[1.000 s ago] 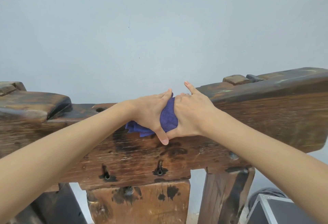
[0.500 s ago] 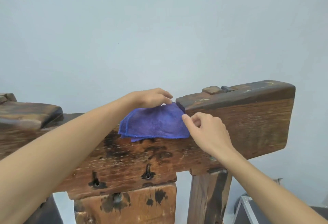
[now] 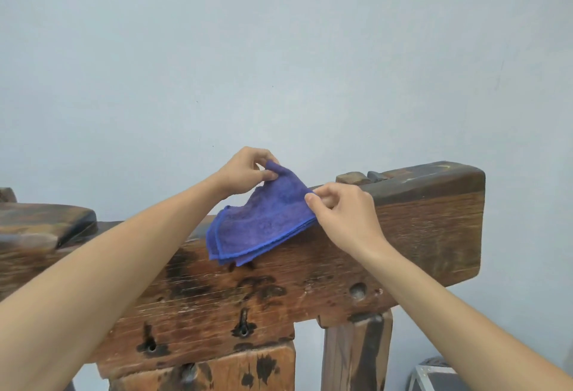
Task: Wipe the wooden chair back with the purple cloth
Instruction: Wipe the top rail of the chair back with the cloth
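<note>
Fingers (image 3: 269, 174) of my left hand (image 3: 245, 170) pinch the top corner of the purple cloth (image 3: 263, 220), lifted above the rail. My right hand (image 3: 344, 214) pinches its right edge, wrist bent down. The folded cloth drapes over the wooden chair back (image 3: 418, 235), dark and stained. Behind stands a pale grey wall (image 3: 279, 49).

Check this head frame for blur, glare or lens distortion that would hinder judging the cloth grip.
Head view: lighting soft and even, no hard shadows or glare; purple cloth and both pinching hands, left hand and right hand, read sharp; slight smear on the chair back's right end; wide-angle stretch enlarges the forearms at the lower corners.
</note>
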Tool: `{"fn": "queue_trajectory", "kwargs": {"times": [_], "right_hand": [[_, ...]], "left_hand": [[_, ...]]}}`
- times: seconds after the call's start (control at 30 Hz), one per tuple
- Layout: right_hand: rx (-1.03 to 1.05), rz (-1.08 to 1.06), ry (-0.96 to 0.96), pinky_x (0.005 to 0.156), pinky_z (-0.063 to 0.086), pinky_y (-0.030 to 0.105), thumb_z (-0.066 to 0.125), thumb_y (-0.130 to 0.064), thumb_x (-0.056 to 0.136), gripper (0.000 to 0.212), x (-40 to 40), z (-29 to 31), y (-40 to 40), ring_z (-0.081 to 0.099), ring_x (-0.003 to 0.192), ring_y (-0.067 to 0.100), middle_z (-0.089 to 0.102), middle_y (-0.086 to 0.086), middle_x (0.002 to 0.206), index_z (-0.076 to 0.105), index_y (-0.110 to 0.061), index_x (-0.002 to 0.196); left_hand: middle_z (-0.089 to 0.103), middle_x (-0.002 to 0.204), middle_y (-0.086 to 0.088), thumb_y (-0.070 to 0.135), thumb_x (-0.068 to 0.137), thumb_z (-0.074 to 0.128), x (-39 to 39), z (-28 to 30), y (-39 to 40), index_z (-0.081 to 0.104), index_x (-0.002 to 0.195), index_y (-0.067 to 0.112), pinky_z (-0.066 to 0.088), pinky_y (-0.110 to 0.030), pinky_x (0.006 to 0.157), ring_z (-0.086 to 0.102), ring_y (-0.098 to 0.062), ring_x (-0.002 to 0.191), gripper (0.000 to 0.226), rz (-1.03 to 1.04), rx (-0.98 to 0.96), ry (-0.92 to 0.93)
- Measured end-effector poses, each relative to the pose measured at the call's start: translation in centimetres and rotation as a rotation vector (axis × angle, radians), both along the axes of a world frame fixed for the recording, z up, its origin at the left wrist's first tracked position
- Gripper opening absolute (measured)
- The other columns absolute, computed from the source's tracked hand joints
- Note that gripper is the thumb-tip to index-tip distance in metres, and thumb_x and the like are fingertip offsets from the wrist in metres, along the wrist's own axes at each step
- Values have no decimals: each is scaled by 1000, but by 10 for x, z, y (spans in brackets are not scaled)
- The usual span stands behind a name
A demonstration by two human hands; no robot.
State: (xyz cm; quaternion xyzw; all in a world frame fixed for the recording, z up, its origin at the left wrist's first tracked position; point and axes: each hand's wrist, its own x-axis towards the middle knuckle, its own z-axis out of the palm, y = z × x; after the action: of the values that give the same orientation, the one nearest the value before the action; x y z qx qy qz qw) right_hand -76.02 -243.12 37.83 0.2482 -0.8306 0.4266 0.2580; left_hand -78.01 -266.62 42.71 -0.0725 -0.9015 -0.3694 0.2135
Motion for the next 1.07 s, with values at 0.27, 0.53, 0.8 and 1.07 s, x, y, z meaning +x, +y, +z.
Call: {"fn": "queue_trajectory", "kwargs": {"times": [0.27,0.53,0.8,1.07], "right_hand": [[108,-231,-4,69,47,33,63,-43,90,20,-34,28,34,70,95,25,70,-11,83,76,-28,93],[599,-27,415,96,47,41,49,-19,97,39,-25,27,-6,50,132,27,54,7,145,63,-12,133],[963,63,40,98,37,42,21,-51,105,58,-58,21,-48,49,137,27,54,4,150,53,-16,138],[855,0,23,99,37,48,9,-64,100,77,-75,15,-29,44,144,28,44,-4,160,26,-22,161]], "left_hand": [[71,99,-8,2,91,65,-25,0,33,72,95,8,63,-32,71,69,-19,64,10,67,198,89],[46,152,2,10,84,58,13,-20,33,41,151,22,47,-34,107,50,-14,138,70,-231,172,-157],[47,152,4,69,72,74,35,-49,55,51,146,21,32,-22,115,39,-13,137,91,-227,-567,-236],[18,160,15,46,79,83,14,-59,70,15,161,24,6,-1,113,15,3,145,109,-288,-393,-7]]}}
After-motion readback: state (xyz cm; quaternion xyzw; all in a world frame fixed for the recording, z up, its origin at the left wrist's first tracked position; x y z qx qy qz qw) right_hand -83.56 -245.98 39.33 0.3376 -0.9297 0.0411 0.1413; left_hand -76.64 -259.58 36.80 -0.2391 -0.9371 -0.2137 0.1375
